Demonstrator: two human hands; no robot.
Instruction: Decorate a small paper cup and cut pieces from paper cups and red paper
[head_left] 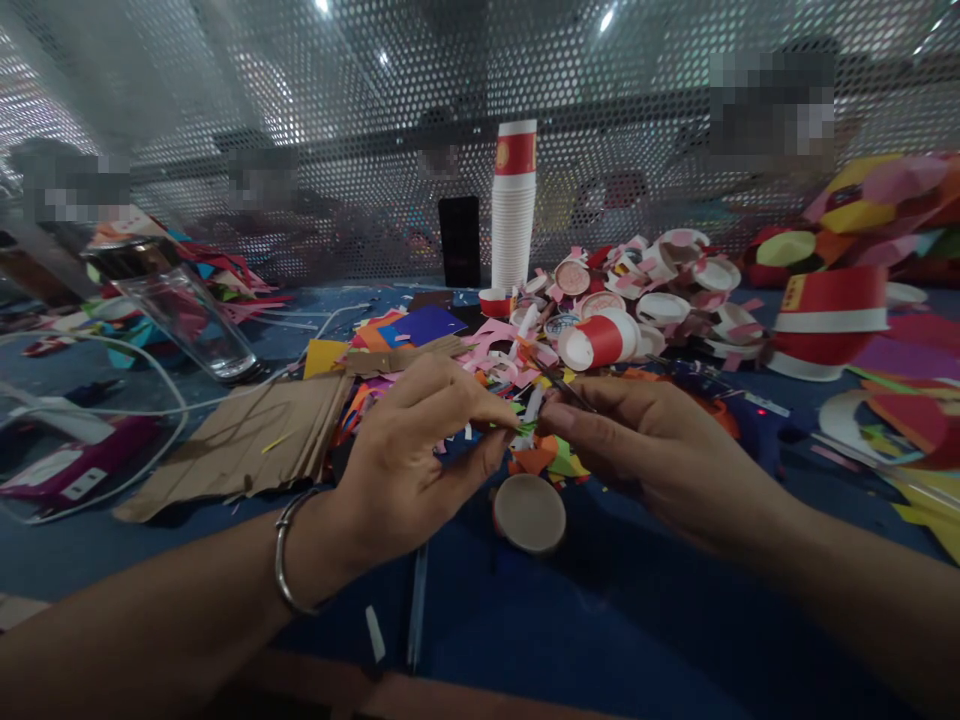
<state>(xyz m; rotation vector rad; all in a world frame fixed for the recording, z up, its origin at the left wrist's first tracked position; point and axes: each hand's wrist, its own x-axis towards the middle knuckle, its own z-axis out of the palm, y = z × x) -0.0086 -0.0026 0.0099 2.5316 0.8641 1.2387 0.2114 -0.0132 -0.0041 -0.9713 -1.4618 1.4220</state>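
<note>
My left hand [427, 450], a metal bangle on its wrist, pinches a small green paper piece [526, 426] between thumb and forefinger. Close beside it, the closed fingers of my right hand [630, 430] grip a dark, narrow metal tool that looks like scissors [561, 384]. Its thin end points away and to the left; the rest is hidden in the hand. Just below the hands stands a small round paper-cup piece [529, 513] with a pale disc facing up. Colored paper scraps [551, 455] lie behind the fingers.
Behind is a pile of cut cup pieces [660, 290] and a tall cup stack [514, 210] beside a black phone [460, 240]. Left are folded brown paper [247, 435], a glass bottle [199, 320], a white cable [176, 380] and a purple box [82, 460]. A perforated screen [360, 200] stands behind.
</note>
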